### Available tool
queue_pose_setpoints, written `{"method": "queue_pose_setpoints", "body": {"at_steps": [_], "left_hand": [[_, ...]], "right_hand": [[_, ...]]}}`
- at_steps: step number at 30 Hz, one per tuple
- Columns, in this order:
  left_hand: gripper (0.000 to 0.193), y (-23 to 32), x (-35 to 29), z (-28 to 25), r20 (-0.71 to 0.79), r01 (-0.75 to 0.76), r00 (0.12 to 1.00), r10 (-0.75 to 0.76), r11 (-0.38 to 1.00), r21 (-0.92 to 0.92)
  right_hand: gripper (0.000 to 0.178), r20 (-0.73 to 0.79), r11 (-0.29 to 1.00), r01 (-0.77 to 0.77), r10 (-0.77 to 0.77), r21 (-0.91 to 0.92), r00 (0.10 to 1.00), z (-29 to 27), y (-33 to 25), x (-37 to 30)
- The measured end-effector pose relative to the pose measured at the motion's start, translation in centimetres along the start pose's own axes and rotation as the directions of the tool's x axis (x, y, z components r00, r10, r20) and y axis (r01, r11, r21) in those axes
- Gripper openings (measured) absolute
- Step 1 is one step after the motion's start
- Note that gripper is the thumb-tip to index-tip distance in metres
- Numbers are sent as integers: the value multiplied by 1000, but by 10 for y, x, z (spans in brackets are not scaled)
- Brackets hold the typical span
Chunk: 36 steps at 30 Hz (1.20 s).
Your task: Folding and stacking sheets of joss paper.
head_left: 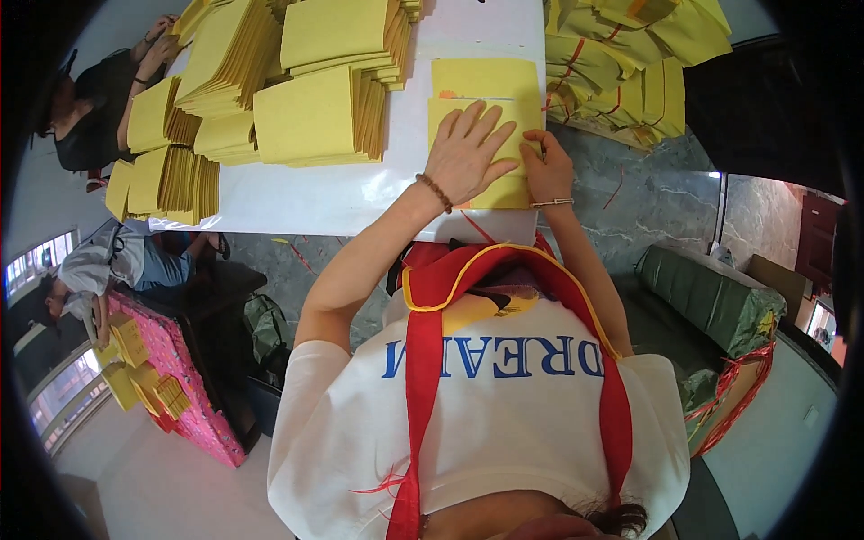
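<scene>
A yellow sheet of paper (486, 75) lies at the right end of the white table, with a folded yellow layer over its nearer part. A small orange print shows near the fold line. My left hand (466, 155) lies flat on this layer, fingers spread, a beaded bracelet at its wrist. My right hand (549, 169) is at the paper's right edge beside the table corner, thumb and forefinger closed on the edge and the other fingers curled. Part of the paper is hidden under my left hand.
Stacks of folded yellow paper (306, 117) fill the left of the white table (396, 193). Red-tied yellow bundles (621, 85) stand beyond its right edge. Green wrapped bales (711, 292) lie at right. Two other people work at left, one by a pink-covered table (202, 405).
</scene>
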<state>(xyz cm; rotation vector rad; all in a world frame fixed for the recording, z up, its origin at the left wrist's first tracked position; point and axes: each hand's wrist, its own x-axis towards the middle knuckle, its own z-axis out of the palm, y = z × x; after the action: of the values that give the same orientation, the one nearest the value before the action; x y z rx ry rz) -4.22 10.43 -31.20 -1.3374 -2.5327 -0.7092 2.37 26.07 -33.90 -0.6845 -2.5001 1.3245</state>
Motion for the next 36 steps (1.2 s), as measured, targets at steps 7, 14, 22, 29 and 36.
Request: {"method": "queue_pose_setpoints", "body": {"at_steps": [7,14,22,29,36], "left_hand": [[57,-5,-9,23,154,-5,988,-15,992,129],[60,-7,-6,22,123,-45,992,31,992,116],[60,-9,-12,7,248,-190,953,173,981,46],[58,11,-12,25,118,-116,989,84,945,306],[41,4,1,-92,-234,-196,956,176,979,-61]], "right_hand": [[31,-2,975,87,-90,-206,996,-9,-11,-15],[55,367,664,594,-469,-453,804,-17,18,-45],[51,339,897,427,-368,-118,866,-20,19,-37],[44,20,886,138,-164,443,986,-32,2,-20],[44,-73,801,51,-9,597,997,-33,-1,-24]]}}
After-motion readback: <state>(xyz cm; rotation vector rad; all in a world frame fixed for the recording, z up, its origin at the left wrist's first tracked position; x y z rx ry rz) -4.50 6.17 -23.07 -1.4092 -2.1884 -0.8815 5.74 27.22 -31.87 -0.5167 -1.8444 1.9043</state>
